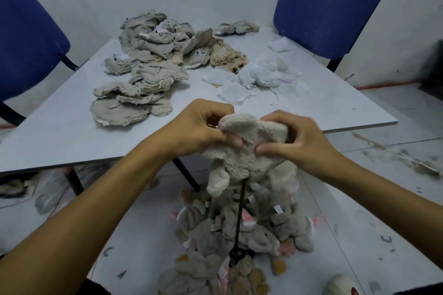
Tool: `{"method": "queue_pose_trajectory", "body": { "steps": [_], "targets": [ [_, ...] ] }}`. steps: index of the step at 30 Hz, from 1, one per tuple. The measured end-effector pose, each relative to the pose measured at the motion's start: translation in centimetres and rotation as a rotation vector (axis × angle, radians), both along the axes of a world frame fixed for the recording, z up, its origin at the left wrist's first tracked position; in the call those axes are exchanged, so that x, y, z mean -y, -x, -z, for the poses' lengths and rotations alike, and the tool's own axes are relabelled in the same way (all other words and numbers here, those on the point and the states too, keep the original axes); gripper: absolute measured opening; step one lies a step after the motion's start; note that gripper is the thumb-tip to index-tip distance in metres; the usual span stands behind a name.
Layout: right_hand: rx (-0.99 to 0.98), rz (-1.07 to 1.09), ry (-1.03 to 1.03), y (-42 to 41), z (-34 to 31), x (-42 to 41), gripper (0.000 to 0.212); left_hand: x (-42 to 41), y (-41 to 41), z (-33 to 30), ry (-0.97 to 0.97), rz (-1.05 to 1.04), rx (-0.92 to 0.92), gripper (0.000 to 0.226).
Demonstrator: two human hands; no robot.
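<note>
- Now our left hand (203, 127) and right hand (294, 136) pinch the top of the plush skin (244, 153), just before the table (72, 132).
- It looks soft, light and floppy; we judge the seams grip best.

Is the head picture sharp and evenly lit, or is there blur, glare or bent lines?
Head view: soft, even light, no glare, faint shadows; the right blue fabric chair leans outward, likely wide-angle distortion; the cream plush toy, left hand and right hand look slightly soft.

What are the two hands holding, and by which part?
A limp cream fleecy plush toy, gripped at its top end by the left hand and the right hand.
</note>
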State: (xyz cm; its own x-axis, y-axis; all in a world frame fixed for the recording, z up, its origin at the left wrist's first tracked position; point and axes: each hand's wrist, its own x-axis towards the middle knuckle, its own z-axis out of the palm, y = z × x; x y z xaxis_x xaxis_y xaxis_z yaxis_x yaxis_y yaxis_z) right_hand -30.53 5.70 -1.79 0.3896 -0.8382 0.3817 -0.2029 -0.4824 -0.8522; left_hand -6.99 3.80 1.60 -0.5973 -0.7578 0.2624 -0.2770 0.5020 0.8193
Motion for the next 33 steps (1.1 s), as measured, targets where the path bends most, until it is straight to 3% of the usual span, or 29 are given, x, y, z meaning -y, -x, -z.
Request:
{"method": "queue_pose_trajectory", "body": {
  "steps": [2, 4, 6, 8, 12, 16, 18, 21, 29, 33],
  "targets": [
    [0.129, 0.095, 0.063, -0.2, -0.9, -0.1, 0.035, -0.1, -0.5, 0.2, -0.016, 0.023, 0.017, 0.021],
    [0.159, 0.125, 0.125, -0.9, -1.4, -0.4, 0.04, 0.1, -0.4, 0.8, 0.137, 0.005, 0.228, 0.02],
    [0.063, 0.109, 0.155, -1.6, -1.2, -0.8, 0.045, 0.1, -0.1, 1.1, 0.256, -0.023, 0.436, 0.015],
    [-0.049, 0.089, 0.139, -1.9, -0.5, -1.0, 0.047, 0.2, 0.1, 0.8, 0.188, -0.031, 0.501, 0.025],
    [-0.052, 0.053, 0.043, -1.7, 0.6, -1.1, 0.064, -0.1, 0.1, -0.6, -0.132, 0.027, 0.216, 0.051],
    [-0.025, 0.051, -0.071, -1.3, 1.1, -0.7, 0.085, -1.0, 0.9, -0.9, -0.053, -0.038, 0.081, 0.034],
    [-0.062, 0.009, -0.124, -0.9, 1.3, -0.3, 0.076, -1.2, 1.5, -0.9, 0.038, -0.078, -0.033, 0.021],
    [-0.207, -0.079, -0.123, -0.8, 1.5, -0.2, 0.041, -1.4, 1.7, -0.7, 0.074, -0.09, -0.212, 0.02],
    [-0.002, 0.079, 0.182, -0.1, -0.1, 0.0, 0.03, -0.2, -0.8, -2.1, -0.167, 0.1, 0.175, 0.023],
    [0.049, 0.113, 0.241, -0.4, -0.9, -0.1, 0.027, 0.0, -0.5, -3.2, -0.153, 0.095, 0.157, 0.022]
  ]
}}
